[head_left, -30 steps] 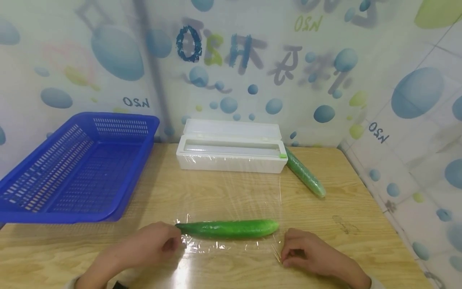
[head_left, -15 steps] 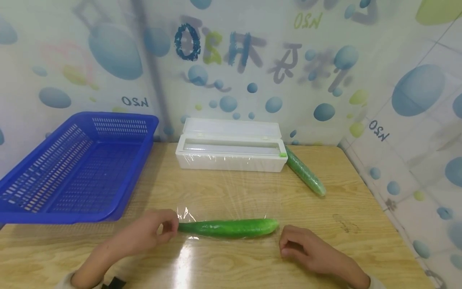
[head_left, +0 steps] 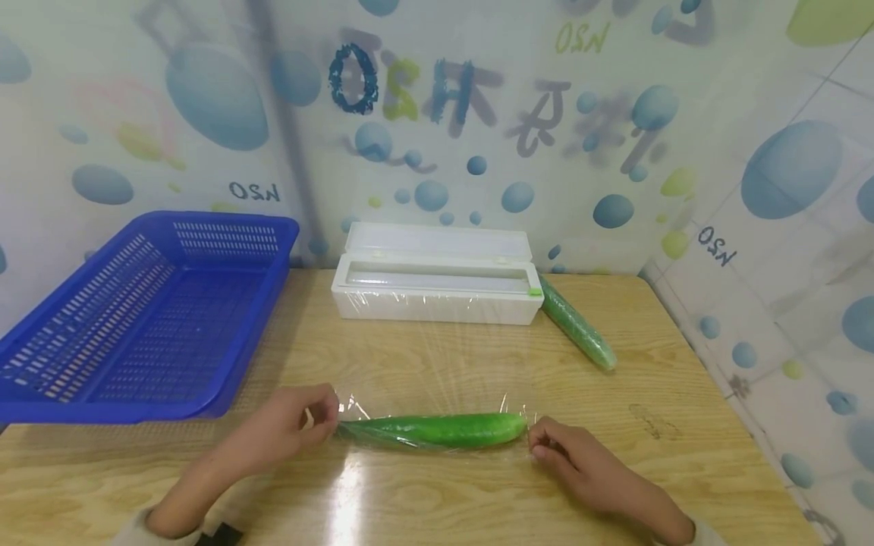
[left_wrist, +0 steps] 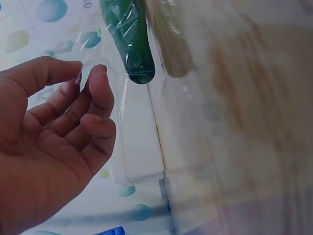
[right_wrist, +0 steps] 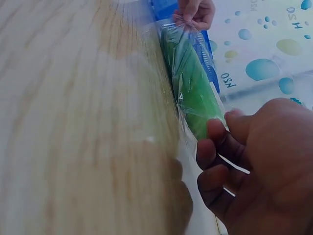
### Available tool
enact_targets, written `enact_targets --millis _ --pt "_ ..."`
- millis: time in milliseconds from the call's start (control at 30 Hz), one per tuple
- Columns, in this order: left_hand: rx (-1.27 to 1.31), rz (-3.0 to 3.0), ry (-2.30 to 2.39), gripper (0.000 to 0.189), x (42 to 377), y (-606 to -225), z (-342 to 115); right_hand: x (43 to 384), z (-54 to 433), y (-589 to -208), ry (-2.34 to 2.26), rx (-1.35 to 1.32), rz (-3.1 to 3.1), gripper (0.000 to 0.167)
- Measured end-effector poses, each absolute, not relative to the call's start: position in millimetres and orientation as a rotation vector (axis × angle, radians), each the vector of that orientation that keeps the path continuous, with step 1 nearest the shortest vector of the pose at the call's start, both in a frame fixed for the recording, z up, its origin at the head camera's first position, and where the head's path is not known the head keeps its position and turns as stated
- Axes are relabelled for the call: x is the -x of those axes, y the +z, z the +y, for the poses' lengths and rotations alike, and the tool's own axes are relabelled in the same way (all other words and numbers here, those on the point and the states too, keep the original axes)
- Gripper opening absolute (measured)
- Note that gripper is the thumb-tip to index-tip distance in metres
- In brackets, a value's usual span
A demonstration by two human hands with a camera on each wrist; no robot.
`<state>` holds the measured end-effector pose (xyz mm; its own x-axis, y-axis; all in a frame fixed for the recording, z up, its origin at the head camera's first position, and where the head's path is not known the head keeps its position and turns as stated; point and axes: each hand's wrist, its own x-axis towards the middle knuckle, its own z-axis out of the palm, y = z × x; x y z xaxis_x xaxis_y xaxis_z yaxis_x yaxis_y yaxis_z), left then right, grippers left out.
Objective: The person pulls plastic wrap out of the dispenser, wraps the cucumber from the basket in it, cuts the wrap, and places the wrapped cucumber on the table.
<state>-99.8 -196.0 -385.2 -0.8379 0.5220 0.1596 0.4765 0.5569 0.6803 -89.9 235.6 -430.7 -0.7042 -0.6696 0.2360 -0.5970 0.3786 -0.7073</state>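
A green cucumber (head_left: 444,430) lies crosswise near the front of the table, with clear cling film (head_left: 392,440) folded over its near side. At its dark left end, my left hand (head_left: 290,425) pinches the film between thumb and forefinger. My right hand (head_left: 580,464) pinches the film's other edge beside the pale right end. In the right wrist view, the film (right_wrist: 183,63) stretches over the cucumber (right_wrist: 193,93) and gathers at the left hand (right_wrist: 198,12). The film runs back to a white dispenser box (head_left: 437,307), whose lid stands up behind it.
A second cucumber (head_left: 579,330), looking film-wrapped, lies at the right of the box. On the left stands a blue slotted basket (head_left: 262,326). The wooden table (head_left: 655,379) meets a patterned wall (head_left: 437,152) at the back and another wall at the right.
My left hand has risen slightly away from me, bringing the film's near edge over the cucumber. My right hand has moved up a little, closer to the cucumber's pale end.
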Motion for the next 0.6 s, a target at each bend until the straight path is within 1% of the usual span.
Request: enact_targets --millis 200,300,433,600 --pt "-0.847 2.744 1.16 0.022 102 -388 -194 92 236 -428 -1.246 1.178 2.562 0.017" --pt "-0.86 2.739 1.178 0.019 104 -388 -194 95 236 -425 -1.234 1.201 2.587 0.02" --pt "-0.868 2.721 1.194 0.013 108 -388 -195 101 235 -419 -1.209 1.21 2.623 0.021" --pt "-0.884 2.721 1.182 0.013 111 -386 -195 108 235 -415 -1.193 1.193 2.727 0.023"
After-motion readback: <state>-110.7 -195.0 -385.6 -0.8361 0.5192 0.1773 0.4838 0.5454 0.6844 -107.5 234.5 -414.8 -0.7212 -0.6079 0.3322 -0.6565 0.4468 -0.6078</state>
